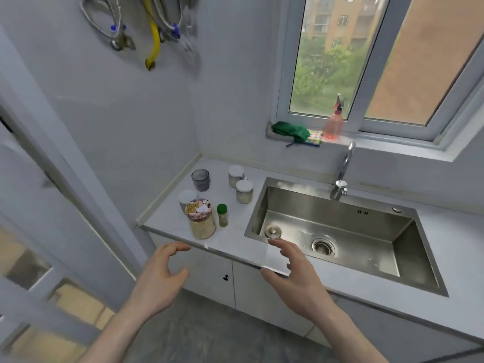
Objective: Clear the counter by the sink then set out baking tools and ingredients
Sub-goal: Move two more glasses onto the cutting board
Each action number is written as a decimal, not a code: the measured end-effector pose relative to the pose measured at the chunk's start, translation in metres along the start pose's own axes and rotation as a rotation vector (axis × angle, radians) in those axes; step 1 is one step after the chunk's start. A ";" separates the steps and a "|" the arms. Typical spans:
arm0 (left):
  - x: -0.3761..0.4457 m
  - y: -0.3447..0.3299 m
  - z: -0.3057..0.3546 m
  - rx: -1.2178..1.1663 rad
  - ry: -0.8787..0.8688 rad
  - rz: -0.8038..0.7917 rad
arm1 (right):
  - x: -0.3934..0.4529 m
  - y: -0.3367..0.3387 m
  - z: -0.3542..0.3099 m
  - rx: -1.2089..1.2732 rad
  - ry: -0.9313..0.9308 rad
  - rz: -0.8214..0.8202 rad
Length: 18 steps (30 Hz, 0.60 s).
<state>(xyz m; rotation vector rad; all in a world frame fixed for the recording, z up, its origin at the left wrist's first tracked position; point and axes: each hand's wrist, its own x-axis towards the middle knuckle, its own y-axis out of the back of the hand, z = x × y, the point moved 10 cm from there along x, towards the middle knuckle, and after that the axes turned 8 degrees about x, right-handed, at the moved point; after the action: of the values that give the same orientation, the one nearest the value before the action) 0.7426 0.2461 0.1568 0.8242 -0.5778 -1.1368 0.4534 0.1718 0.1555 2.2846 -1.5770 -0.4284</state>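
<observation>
1. My left hand [159, 277] hovers off the counter's front edge, fingers loosely curved and spread, holding nothing.
2. My right hand [293, 273] reaches over the front edge of the white counter [235, 247], fingers spread apart and empty, its fingertips near the sink's front left corner.
3. A large jar of grains with a patterned lid [201, 218] stands near the counter's front edge, a white-lidded jar [186, 199] just behind it.
4. A small green-capped bottle [222, 215] stands just beside the large jar.
5. Two white-lidded jars [241, 183] sit by the left rim of the steel sink [340, 224].
6. A grey tumbler [200, 180] stands toward the counter's back left corner.
7. A round sink stopper [273, 231] lies in the basin's front left corner.
</observation>
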 end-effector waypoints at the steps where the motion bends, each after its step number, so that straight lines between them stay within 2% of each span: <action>1: 0.018 0.007 -0.007 -0.008 0.002 0.006 | 0.013 -0.008 0.000 0.003 0.004 0.003; 7: 0.112 0.028 -0.029 -0.022 0.034 0.010 | 0.080 -0.021 0.008 0.031 -0.043 0.029; 18: 0.281 0.018 -0.032 -0.031 0.064 0.009 | 0.251 -0.026 0.030 0.017 -0.115 0.012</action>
<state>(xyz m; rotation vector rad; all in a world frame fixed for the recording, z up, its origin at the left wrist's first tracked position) 0.8704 -0.0071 0.1519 0.8273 -0.5092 -1.1046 0.5482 -0.0575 0.1026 2.2991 -1.6542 -0.5538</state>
